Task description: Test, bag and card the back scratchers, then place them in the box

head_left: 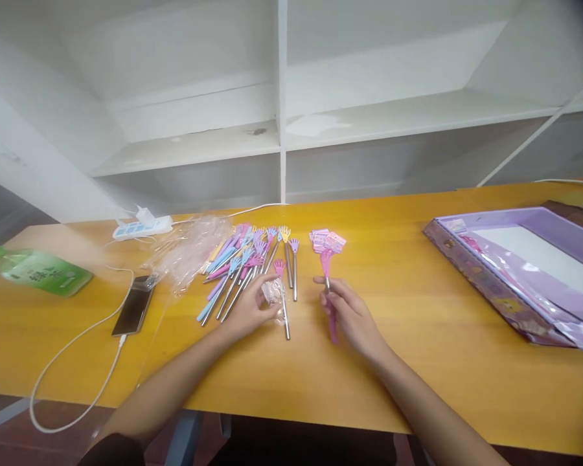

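Observation:
My right hand (354, 316) grips a pink back scratcher (326, 262) around its metal rod, with the pink handle hanging below the fingers. The scratcher's head end touches or overlaps a small heap of pink and purple printed cards (331, 242). My left hand (250, 307) is closed on a crumpled clear plastic wrapper (273, 292). Right beside that wrapper lies another back scratcher (285, 314) with a pink hand-shaped head. Beyond my left hand, several blue, purple, pink and yellow back scratchers (230, 268) lie in a loose pile. Two more scratchers (294, 272) rest just right of the pile.
Clear plastic bags (189, 249) lie left of the pile. Farther left are a phone (133, 307) on a white cable, a power strip (143, 226) and a green bottle (43, 270) on its side. A purple box (500, 294) stands at right; white shelving (282, 97) rises behind.

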### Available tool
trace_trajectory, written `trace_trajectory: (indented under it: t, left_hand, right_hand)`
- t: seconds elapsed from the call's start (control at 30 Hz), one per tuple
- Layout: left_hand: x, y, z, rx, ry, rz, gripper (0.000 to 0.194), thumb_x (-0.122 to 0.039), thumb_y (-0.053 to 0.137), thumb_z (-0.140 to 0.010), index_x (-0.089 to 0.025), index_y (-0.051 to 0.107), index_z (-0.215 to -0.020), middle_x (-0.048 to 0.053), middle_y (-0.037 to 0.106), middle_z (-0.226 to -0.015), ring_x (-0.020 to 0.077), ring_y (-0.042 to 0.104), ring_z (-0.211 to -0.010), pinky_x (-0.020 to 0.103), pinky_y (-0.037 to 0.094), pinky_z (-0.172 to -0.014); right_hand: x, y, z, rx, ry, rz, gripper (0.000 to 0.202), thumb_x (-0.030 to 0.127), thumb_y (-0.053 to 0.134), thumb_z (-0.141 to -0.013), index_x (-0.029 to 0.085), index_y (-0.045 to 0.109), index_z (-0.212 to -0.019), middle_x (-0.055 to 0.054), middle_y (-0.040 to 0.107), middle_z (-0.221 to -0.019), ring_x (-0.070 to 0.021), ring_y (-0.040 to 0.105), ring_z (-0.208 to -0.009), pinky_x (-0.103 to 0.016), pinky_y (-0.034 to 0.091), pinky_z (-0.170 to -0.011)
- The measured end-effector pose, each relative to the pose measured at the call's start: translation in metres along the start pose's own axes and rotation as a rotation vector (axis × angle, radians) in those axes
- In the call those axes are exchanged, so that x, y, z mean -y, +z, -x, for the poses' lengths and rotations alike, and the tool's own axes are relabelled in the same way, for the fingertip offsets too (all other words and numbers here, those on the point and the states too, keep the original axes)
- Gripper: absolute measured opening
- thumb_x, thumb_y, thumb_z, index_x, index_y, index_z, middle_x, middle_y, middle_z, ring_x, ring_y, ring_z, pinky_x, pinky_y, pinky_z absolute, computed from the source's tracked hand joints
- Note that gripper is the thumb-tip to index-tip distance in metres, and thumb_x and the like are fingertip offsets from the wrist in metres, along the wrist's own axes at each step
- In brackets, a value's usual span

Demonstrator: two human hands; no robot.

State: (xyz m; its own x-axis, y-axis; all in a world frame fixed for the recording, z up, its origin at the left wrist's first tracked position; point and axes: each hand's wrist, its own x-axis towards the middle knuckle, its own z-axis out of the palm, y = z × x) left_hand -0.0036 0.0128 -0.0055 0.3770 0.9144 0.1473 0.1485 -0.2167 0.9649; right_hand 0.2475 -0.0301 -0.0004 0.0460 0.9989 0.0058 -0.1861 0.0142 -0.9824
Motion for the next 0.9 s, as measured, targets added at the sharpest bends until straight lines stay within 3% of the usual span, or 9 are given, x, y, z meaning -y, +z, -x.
trace_trajectory:
  t: [0.1, 0.2, 0.37, 0.47, 0.63, 0.77, 0.9]
  left_hand:
    - [0.005, -0.006, -0.005, -0.08, -0.008, -0.018, 0.045, -0.028, 0.078, -0.089, -0.022, 0.066, -0.133, 0.012, 0.064, -0.138, 0.0267, 0.061, -0.131, 0.038, 0.051, -0.11]
    - [0.007, -0.006, -0.005, -0.121, -0.043, 0.0, 0.034, -0.033, 0.076, -0.093, -0.021, 0.068, -0.124, 0.012, 0.068, -0.131, 0.0244, 0.065, -0.123, 0.034, 0.056, -0.1]
    - [0.003, -0.002, -0.001, -0.138, -0.084, 0.072, 0.028, -0.041, 0.073, -0.096, -0.019, 0.065, -0.111, 0.007, 0.072, -0.104, 0.0164, 0.07, -0.083, 0.03, 0.058, -0.078]
    - [0.0, -0.001, 0.0, -0.151, -0.113, 0.05, 0.026, -0.043, 0.07, -0.097, -0.019, 0.061, -0.102, 0.002, 0.068, -0.084, 0.0155, 0.068, -0.074, 0.029, 0.056, -0.073]
    - [0.001, -0.004, -0.002, -0.182, -0.123, 0.009, 0.029, -0.049, 0.066, -0.099, -0.02, 0.061, -0.097, 0.002, 0.065, -0.091, 0.0159, 0.066, -0.076, 0.029, 0.054, -0.07]
    - [0.005, -0.005, -0.003, -0.23, -0.043, -0.117, 0.03, -0.049, 0.067, -0.099, -0.019, 0.066, -0.091, 0.005, 0.061, -0.102, 0.0182, 0.064, -0.092, 0.032, 0.054, -0.085]
    - [0.007, -0.001, -0.001, -0.216, -0.052, 0.0, 0.032, -0.05, 0.069, -0.097, -0.019, 0.066, -0.093, 0.006, 0.061, -0.108, 0.0202, 0.064, -0.1, 0.034, 0.053, -0.091]
  right_hand:
    - [0.001, 0.004, 0.01, 0.167, -0.148, 0.262, 0.028, 0.039, 0.052, -0.107, 0.024, 0.072, -0.12, -0.005, 0.055, -0.101, -0.0165, 0.058, -0.075, -0.035, 0.056, -0.072]
    - [0.0, 0.01, 0.016, 0.288, -0.26, 0.453, 0.028, 0.034, 0.048, -0.109, 0.027, 0.07, -0.126, -0.008, 0.056, -0.108, -0.02, 0.062, -0.087, -0.036, 0.058, -0.076]
    - [-0.005, 0.013, 0.016, 0.3, -0.4, 0.66, 0.03, 0.026, 0.05, -0.109, 0.028, 0.069, -0.131, -0.009, 0.058, -0.106, -0.022, 0.063, -0.092, -0.035, 0.058, -0.078]
    - [-0.006, 0.011, 0.016, 0.285, -0.425, 0.685, 0.029, 0.026, 0.051, -0.108, 0.027, 0.07, -0.13, -0.009, 0.058, -0.104, -0.0213, 0.063, -0.088, -0.034, 0.058, -0.074]
    - [-0.003, 0.01, 0.018, 0.321, -0.413, 0.693, 0.029, 0.026, 0.051, -0.109, 0.027, 0.072, -0.129, -0.009, 0.059, -0.103, -0.0204, 0.063, -0.087, -0.034, 0.058, -0.075]
    - [-0.002, 0.011, 0.018, 0.355, -0.42, 0.728, 0.029, 0.024, 0.053, -0.108, 0.027, 0.072, -0.13, -0.009, 0.061, -0.103, -0.0203, 0.064, -0.088, -0.035, 0.059, -0.079]
    - [-0.005, 0.011, 0.018, 0.353, -0.443, 0.752, 0.03, 0.022, 0.054, -0.107, 0.027, 0.072, -0.13, -0.009, 0.061, -0.104, -0.0206, 0.065, -0.089, -0.035, 0.059, -0.08]
